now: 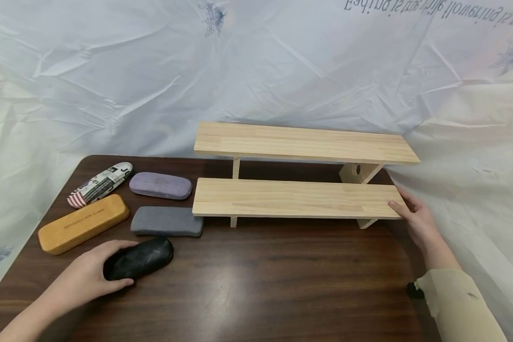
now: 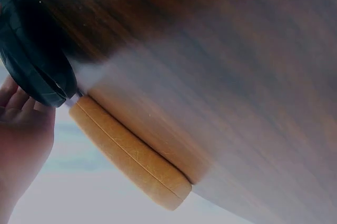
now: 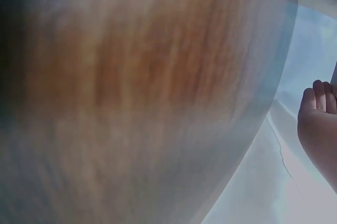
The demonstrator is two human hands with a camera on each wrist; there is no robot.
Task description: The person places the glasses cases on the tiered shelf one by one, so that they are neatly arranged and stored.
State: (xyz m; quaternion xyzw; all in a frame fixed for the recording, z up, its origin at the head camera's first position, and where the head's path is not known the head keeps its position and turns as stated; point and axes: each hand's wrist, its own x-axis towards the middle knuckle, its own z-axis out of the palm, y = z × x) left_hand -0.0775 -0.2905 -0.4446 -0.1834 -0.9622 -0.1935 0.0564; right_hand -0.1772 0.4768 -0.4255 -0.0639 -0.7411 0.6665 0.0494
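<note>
Your left hand (image 1: 95, 270) grips the black case (image 1: 144, 257) at the table's (image 1: 256, 294) left front, thumb along the near side and fingers over the far side, a spread that likely suits its rounded body; whether it touches the wood you can't tell. Your right hand (image 1: 420, 222) holds the right end of the wooden shelf's (image 1: 299, 198) lower board, thumb on top, fingers at the outer edge, probably to steady it. The grey case (image 1: 164, 221), purple case (image 1: 160, 185), yellow case (image 1: 83, 224) and patterned case (image 1: 101, 184) lie left of the shelf, perhaps grouped there to stay within your left hand's reach.
</note>
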